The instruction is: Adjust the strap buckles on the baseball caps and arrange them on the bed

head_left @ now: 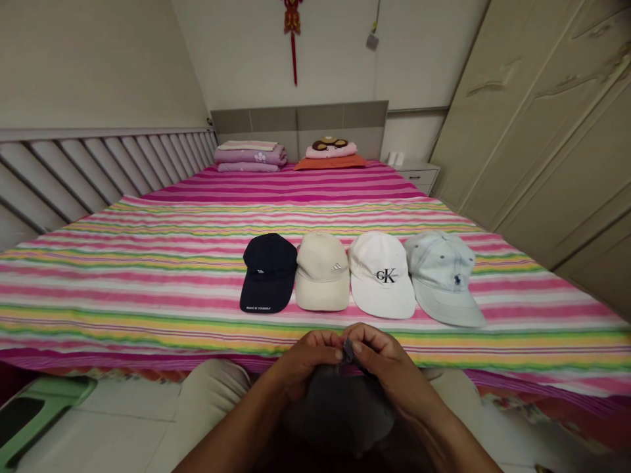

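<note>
Close to my lap, my left hand (315,358) and my right hand (377,351) meet with fingers closed on a dark grey cap (340,410). Both pinch a narrow strap-like bit at its upper edge. Its rounded body hangs below in shadow, and the lower part is hard to make out. Beyond my hands, a row of caps lies on the bed: a navy cap (269,272), a beige cap (322,269), a white cap (379,272) with black letters, and a pale blue cap (444,276) at the right, its brim angled rightward.
The caps rest on a striped bedsheet (148,269). Folded purple bedding (249,157) and a pink folded item (330,151) sit by the headboard (340,118). A slatted rail (113,164) runs along the left, a wardrobe (532,131) at right. A green stool (44,407) stands lower left.
</note>
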`<state>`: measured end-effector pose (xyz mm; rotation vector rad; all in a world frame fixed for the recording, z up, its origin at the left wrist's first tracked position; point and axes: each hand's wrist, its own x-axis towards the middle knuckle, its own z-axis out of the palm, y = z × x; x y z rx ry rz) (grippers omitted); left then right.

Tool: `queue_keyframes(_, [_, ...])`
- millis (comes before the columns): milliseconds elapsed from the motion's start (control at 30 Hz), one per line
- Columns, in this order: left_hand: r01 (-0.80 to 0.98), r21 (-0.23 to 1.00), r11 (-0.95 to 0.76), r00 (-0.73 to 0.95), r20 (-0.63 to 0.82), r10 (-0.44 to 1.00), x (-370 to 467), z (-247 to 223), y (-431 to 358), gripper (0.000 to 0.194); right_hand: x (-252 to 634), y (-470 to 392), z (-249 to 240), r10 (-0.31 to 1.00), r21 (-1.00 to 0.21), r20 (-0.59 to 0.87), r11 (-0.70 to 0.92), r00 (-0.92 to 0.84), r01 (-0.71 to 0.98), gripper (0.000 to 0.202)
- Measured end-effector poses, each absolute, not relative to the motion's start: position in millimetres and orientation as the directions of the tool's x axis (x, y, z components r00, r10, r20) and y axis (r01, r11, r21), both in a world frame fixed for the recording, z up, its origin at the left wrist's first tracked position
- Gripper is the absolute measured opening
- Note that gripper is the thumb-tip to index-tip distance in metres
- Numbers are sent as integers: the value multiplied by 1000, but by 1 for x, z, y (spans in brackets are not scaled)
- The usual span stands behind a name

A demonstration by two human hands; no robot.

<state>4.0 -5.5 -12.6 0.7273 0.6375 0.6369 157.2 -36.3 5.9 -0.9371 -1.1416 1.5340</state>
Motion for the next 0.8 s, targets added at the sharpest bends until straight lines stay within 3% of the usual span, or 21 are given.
queue_keyframes(433, [-320, 766, 558, 585, -303, 752, 0, -9, -6, 17, 158, -36, 11, 931, -843, -108, -272, -349, -465, 23])
queue_keyframes(567, [-325, 760, 563, 591, -301, 748, 0, -9, -5, 15, 158, -34, 9, 929, -816, -72, -263, -362, -514, 21])
queue_keyframes(667, [-324, 759, 565, 582, -311, 752, 1, -10, -4, 15, 159, -32, 5, 942, -873, -71, -218, -328, -437, 24])
queue_keyframes(800, [-305, 765, 566, 570, -329, 752, 2, -10, -4, 15, 161, -30, 1, 980, -995, -21, -40, -197, -92, 31])
